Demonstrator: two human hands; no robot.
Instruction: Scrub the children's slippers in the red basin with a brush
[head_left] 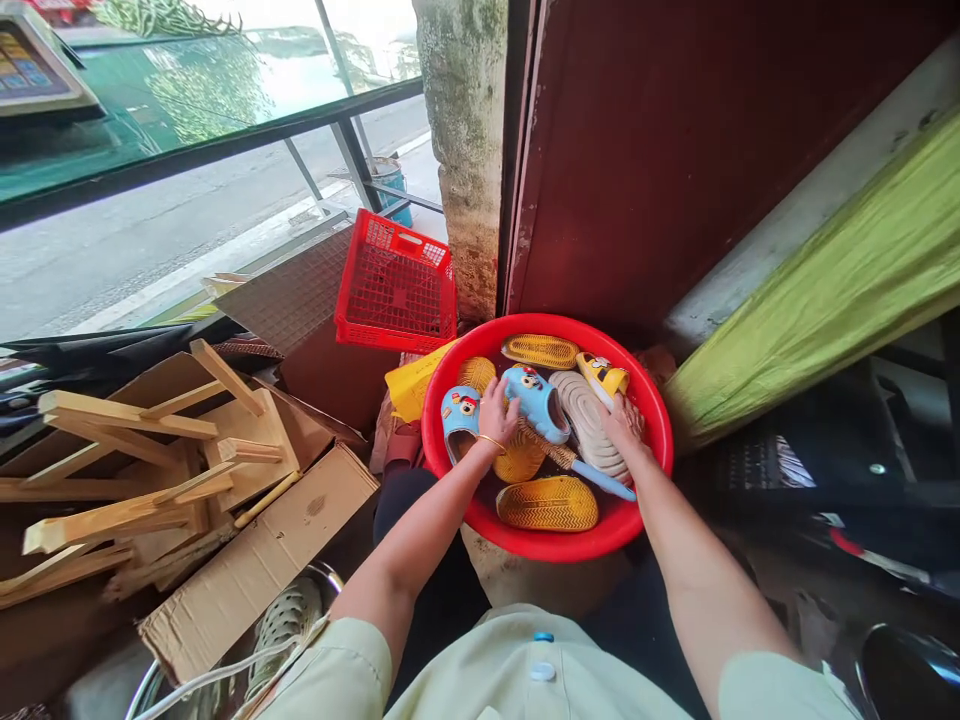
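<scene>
Fingers on the left hand (497, 412) look loosely spread, sitting between two blue clogs with little cartoon charms: one clog (460, 420) just to the left, the other (536, 402) right at the fingertips. Can't really tell if they're gripping it or just resting there. Right hand (622, 425) is over at the right side of the red tub (547, 548), its fingers reaching down by a grey shoe (589, 425) lying sole up and the near end of a yellow and white shoe (600, 374). That one's angled away, so I can't say whether those fingers are pinching anything. All the shoes are inside the tub, along with a bunch of yellow ones lying sole up: one by the far rim (540, 350), another up front (550, 503), more around the left hand. There's also a brush (604, 478) lying slantwise between the hands, blue handle pointing at the near right rim. Beyond the tub, a red crate (397, 285) is tilted by a mossy pillar (469, 150), and something yellow (416, 385) pokes out just left of the tub. Far left has wooden stools (142, 425) piled up by some cardboard (259, 560), and a green curtain (832, 270) hangs on the right.
</scene>
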